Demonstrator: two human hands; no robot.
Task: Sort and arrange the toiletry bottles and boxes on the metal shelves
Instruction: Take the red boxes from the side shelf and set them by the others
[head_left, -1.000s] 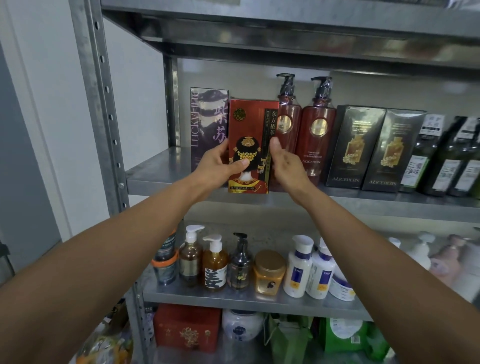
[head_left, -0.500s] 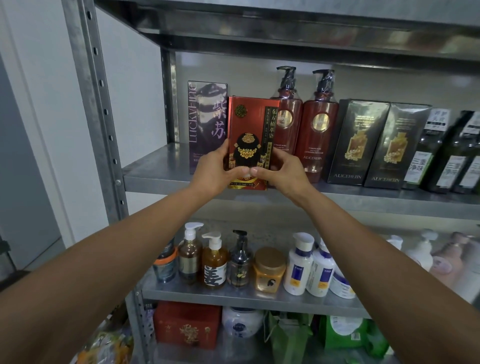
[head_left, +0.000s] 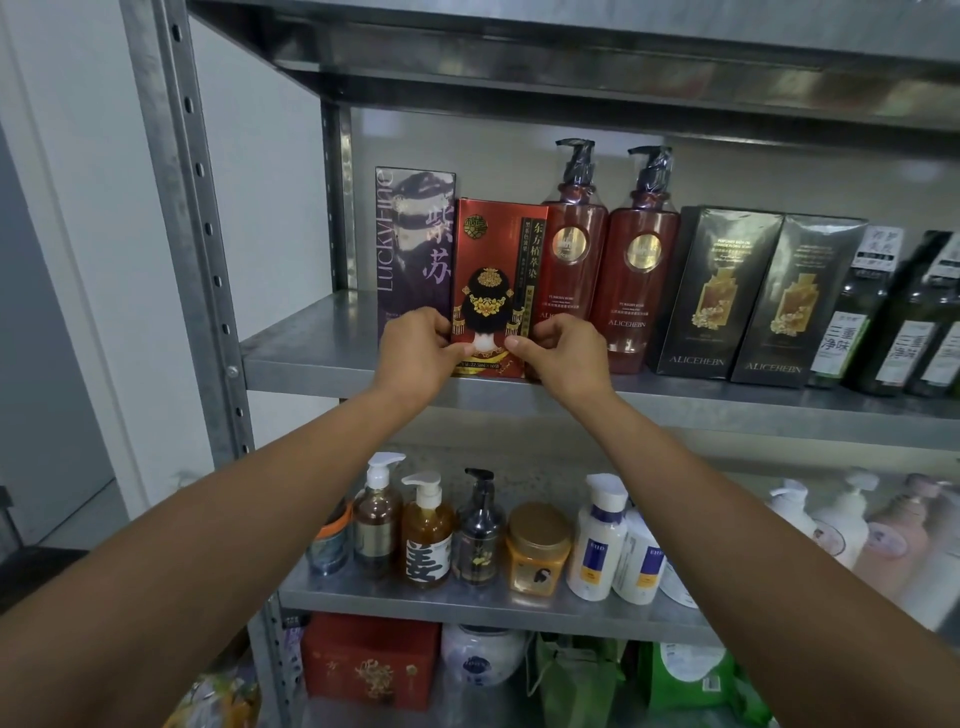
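A red box (head_left: 496, 260) printed with a black-haired figure stands upright at the front of the upper metal shelf (head_left: 311, 353). My left hand (head_left: 418, 353) grips its lower left edge and my right hand (head_left: 563, 356) grips its lower right edge, thumbs on the front face. Just behind and to its left stands a taller purple box (head_left: 410, 244). To its right are two red pump bottles (head_left: 641, 280), then two black boxes (head_left: 722, 291) and dark green bottles (head_left: 857, 317).
The lower shelf (head_left: 467, 605) carries several pump bottles, an orange jar (head_left: 537, 548) and white bottles (head_left: 597, 540). Below stand a red box (head_left: 371, 660), a white jar and green packs. A perforated upright post (head_left: 182, 208) runs down the left; another shelf hangs overhead.
Both hands slid down from the red box's middle to its lower corners, and the box now stands straight on the shelf beside the purple box.
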